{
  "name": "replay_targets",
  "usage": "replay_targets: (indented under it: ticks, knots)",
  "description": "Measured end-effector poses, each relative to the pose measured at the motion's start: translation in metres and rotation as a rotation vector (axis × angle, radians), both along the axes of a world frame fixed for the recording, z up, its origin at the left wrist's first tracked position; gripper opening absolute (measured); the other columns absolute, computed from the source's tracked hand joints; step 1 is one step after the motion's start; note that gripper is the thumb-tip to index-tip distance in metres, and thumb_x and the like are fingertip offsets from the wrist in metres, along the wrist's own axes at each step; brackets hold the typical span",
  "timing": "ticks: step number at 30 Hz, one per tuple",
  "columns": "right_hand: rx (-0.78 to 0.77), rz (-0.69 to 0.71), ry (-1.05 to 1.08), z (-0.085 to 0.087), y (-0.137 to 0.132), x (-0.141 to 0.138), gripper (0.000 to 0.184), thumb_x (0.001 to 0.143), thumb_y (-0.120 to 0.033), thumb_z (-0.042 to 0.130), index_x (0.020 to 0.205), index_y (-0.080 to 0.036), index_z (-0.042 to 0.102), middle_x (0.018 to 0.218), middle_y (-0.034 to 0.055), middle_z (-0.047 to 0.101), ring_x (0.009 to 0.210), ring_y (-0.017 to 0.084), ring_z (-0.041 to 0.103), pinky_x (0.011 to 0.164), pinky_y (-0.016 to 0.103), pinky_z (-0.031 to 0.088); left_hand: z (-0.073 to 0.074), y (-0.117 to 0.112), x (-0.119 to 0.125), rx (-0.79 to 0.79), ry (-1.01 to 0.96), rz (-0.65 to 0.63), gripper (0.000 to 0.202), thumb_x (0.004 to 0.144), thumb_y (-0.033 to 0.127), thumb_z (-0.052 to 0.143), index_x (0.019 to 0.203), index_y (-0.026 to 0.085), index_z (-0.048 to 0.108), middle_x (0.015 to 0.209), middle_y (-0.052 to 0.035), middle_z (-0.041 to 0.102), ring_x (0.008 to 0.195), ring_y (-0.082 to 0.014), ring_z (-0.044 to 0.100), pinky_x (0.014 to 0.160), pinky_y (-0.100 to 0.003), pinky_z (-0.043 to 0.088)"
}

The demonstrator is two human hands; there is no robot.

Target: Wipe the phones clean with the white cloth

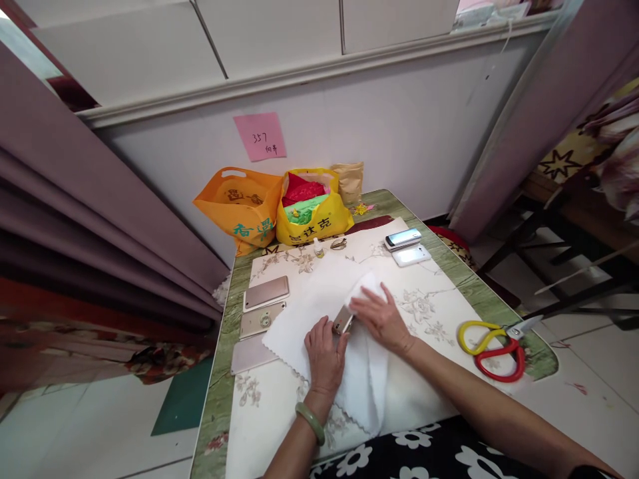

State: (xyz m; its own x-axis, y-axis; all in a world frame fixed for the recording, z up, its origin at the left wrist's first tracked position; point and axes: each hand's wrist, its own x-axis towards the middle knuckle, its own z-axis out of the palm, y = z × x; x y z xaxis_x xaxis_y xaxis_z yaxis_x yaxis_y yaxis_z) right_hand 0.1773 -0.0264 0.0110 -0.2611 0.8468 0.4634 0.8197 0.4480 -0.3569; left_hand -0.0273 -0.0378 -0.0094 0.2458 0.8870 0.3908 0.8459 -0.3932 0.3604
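A gold smartphone (342,321) lies on a white cloth (319,286) with a scalloped edge, one end of the phone showing between my hands. My left hand (323,352), a green bangle on its wrist, has its curled fingers and thumb at the near corner of the phone, steadying it. With my right hand (382,319) I hold a folded part of the cloth against the phone's far side, the thumb raised. The cloth hides much of the phone.
Three phones (262,319) lie along the left and two more phones (410,255) at the far right. Large scissors (514,332) with yellow and red handles rest near the right edge. An orange bag (239,206), a yellow bag (314,223) and a small bottle (318,248) stand behind.
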Motion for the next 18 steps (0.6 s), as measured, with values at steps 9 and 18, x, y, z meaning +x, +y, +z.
replay_targets:
  ticks: [9,18]
  knots:
    - [-0.097,-0.098,-0.129,-0.003,0.007,0.010,0.052,0.100,-0.038,0.037,0.150,-0.027,0.030,0.151,0.0053,0.038,0.145,0.028,0.022,0.114,0.063,-0.003,-0.006,0.000,0.000,0.039,0.037,0.002,0.043,0.091,0.044,0.051,0.121,0.014,0.055,0.125,-0.0156,0.059,0.117,-0.0268,0.052,0.099,-0.045,0.039]
    - [-0.074,0.050,-0.209,-0.002,-0.001,0.007,0.065,0.098,-0.049,0.035,0.154,-0.025,0.011,0.155,0.0061,0.030,0.145,0.026,0.019,0.116,0.059,-0.005,-0.009,0.001,0.000,0.018,0.022,0.012,0.041,0.094,0.043,0.045,0.121,0.014,0.055,0.126,-0.0163,0.058,0.117,-0.0288,0.052,0.100,-0.048,0.038]
